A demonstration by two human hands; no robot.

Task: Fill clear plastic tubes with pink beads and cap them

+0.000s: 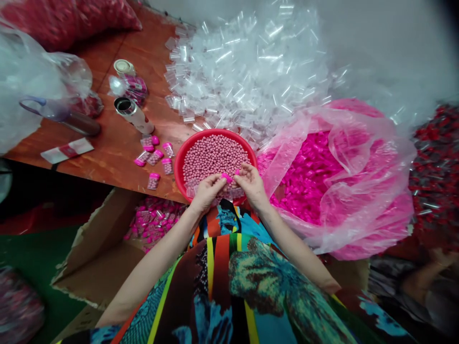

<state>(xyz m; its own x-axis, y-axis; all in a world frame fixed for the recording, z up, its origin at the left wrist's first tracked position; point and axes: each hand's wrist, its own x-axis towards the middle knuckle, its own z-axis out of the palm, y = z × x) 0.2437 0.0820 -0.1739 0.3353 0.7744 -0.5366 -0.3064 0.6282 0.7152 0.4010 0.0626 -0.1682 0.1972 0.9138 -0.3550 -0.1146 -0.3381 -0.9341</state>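
Over the near side of a red basin [179,165] my two hands almost meet. My left hand [207,192] is closed, its thumb and fingers pinching a bright pink plastic cap [226,177]. Close beside it, my right hand [253,185] pinches another small pink cap [237,172]. Whether a clear tube is attached to either cap is too small to tell. Round pink beads [215,153] fill the basin, with several clear plastic tubes [192,186] at its near edge. Just right of the basin, an opened pink plastic bag [362,177] holds many pink caps [310,172].
Behind the basin lies a large heap of clear tubes [247,71]. Several bead-filled jars [154,180] and an open flask [134,114] stand left on the table [107,157]. A cardboard box [96,248] below holds more jars. Another person's arm [426,274] shows at lower right.
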